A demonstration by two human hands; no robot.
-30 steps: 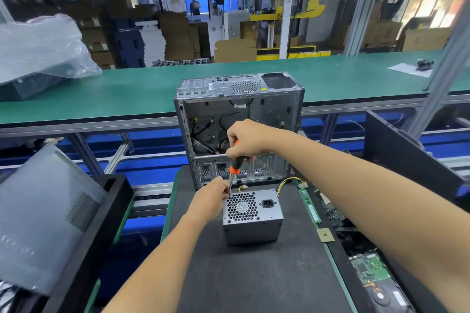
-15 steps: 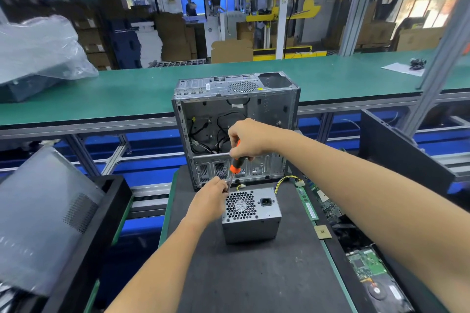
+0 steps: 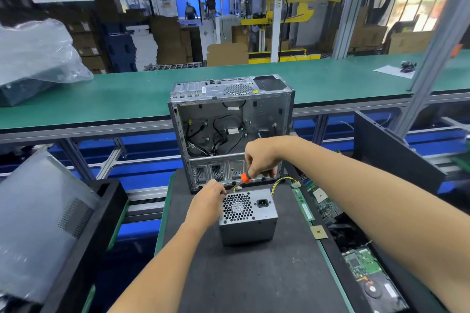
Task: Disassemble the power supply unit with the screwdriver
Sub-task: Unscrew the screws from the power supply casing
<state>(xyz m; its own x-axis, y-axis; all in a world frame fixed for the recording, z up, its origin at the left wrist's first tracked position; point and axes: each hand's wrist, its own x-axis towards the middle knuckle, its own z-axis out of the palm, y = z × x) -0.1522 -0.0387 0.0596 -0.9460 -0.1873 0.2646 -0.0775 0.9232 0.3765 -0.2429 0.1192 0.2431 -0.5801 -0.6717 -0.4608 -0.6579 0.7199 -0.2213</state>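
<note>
Factory floor behind glass, stacked cardboard boxes and a yellow machine frame far back; nearer, a long green conveyor belt (image 3: 106, 99) running across the view. Closer still, a dark grey work mat (image 3: 254, 274) on a green-edged bench.

On the mat: a small grey metal power supply unit (image 3: 248, 216), standing with its honeycomb fan grille and black socket facing up, yellow-and-black wires (image 3: 282, 181) trailing from its far right corner. Just behind it, touching or nearly so, an open silver computer case (image 3: 231, 132), gutted, with loose black cables inside.

Left hand (image 3: 207, 202) at the unit's upper left corner, fingers curled in toward the corner, apparently pinching the screwdriver's thin metal shaft near the tip; exact contact hard to make out. Right hand (image 3: 262, 157) above and behind the unit, fingers wrapped round the handle of an orange-and-black screwdriver (image 3: 243, 179), tilted, tip slanting down and left toward the left hand's fingertips.

Right of the mat: a green memory stick (image 3: 304, 207) along the edge, a small square tan chip (image 3: 318, 232), green circuit boards (image 3: 361, 263) and a hard drive in a dark tray. Left of the mat: a grey perforated side panel (image 3: 38, 223) leaning in a black bin. Far left on the belt, a crumpled clear plastic bag (image 3: 35, 53).
</note>
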